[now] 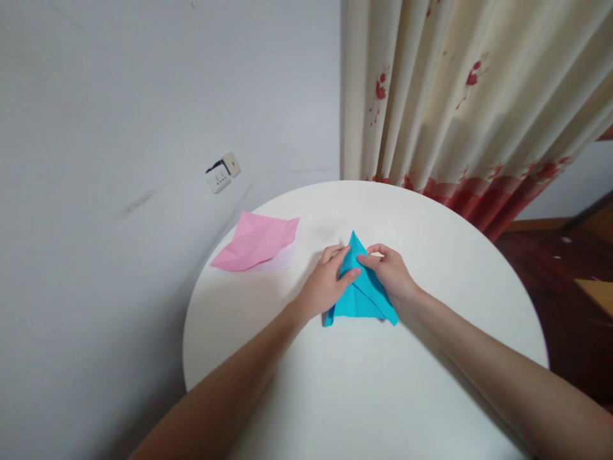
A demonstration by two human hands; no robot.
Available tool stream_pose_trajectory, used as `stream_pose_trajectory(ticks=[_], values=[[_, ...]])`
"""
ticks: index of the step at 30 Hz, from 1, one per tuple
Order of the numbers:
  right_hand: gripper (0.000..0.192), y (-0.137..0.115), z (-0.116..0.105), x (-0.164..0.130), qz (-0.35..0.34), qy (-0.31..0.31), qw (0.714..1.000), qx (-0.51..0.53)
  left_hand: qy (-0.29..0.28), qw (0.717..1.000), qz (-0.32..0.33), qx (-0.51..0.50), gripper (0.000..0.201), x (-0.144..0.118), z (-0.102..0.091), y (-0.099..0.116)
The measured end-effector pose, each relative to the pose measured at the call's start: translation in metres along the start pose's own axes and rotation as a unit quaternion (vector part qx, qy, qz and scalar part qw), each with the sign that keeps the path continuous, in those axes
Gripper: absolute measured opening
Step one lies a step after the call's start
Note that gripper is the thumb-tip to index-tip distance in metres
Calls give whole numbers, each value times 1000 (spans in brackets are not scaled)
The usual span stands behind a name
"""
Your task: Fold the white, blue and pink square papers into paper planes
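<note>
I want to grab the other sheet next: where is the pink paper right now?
In the head view the pink paper lies on the round white table near its far left edge, by the wall, left of the blue folded paper.

- One round white table (pixel 431 396).
- Two sheets of folded paper on it: one blue paper (pixel 360 299), folded to a triangle, and one pink paper (pixel 256 243), creased and lying flat.
- Two bare hands, a left hand (pixel 325 284) and a right hand (pixel 390 271).
- One wall socket (pixel 221 175).
- One curtain (pixel 460 102), cream with red flowers.
</note>
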State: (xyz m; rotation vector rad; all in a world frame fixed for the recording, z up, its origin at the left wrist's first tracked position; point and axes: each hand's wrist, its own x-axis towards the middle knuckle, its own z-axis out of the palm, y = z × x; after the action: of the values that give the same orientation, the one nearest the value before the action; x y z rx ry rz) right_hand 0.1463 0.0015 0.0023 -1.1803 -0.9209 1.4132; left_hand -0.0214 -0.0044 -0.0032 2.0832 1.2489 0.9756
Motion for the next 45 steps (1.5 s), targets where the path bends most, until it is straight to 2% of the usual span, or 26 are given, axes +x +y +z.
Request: stream_pose_trajectory(ticks=[2,4,7,9,11,13,15,17,19,23,25,28,30,33,36,38,41,45], values=[[43,0,-1,2,-1,26,1000,13,-46,998,14,28,75,-2,-2,0],[47,2,-2,5,-9,30,999,35,-72,996,32,32,80,-1,-4,0],[50,8,-7,15,-42,23,998,31,-63,998,27,-6,50,3,-8,-2],[46,12,-13,23,-71,0,997,-30,-15,999,-17,-36,37,7,-10,-6],[41,15,-20,29,-102,-20,985,-140,45,995,-62,-60,31,11,-12,-10],[46,14,-23,29,-154,13,951,-269,108,988,-90,-65,26,14,-14,-12],[54,9,-22,22,-235,60,896,-372,155,982,-98,-48,28,14,-16,-11],[50,3,-16,10,-313,40,846,-430,173,980,-99,-7,32,13,-19,-6],[41,0,-8,-2,-349,-9,810,-470,165,981,-93,34,32,10,-20,-2],[51,4,-1,-10,-331,-55,770,-543,167,981,-69,71,21,8,-19,-4],[47,7,-3,-6,-300,-67,753,-582,162,982,-72,66,24,10,-18,-10],[38,7,-5,-2,-269,-78,709,-647,138,987,-79,38,30,13,-17,-21],[42,3,-3,-3,-267,-80,687,-671,120,990,-71,17,32,15,-15,-26],[54,-1,1,-7,-265,-93,679,-678,103,993,-55,-4,34,16,-13,-30],[49,-2,4,-8,-244,-95,668,-697,106,993,-47,-20,44,17,-10,-33],[54,-2,5,-7,-227,-87,652,-718,115,991,-59,-31,49,17,-9,-35],[61,-5,2,-5,-218,-87,624,-745,105,991,-69,-54,44,18,-8,-39],[49,-12,-5,-4,-233,-127,597,-757,91,991,-62,-80,40,18,-10,-41]])
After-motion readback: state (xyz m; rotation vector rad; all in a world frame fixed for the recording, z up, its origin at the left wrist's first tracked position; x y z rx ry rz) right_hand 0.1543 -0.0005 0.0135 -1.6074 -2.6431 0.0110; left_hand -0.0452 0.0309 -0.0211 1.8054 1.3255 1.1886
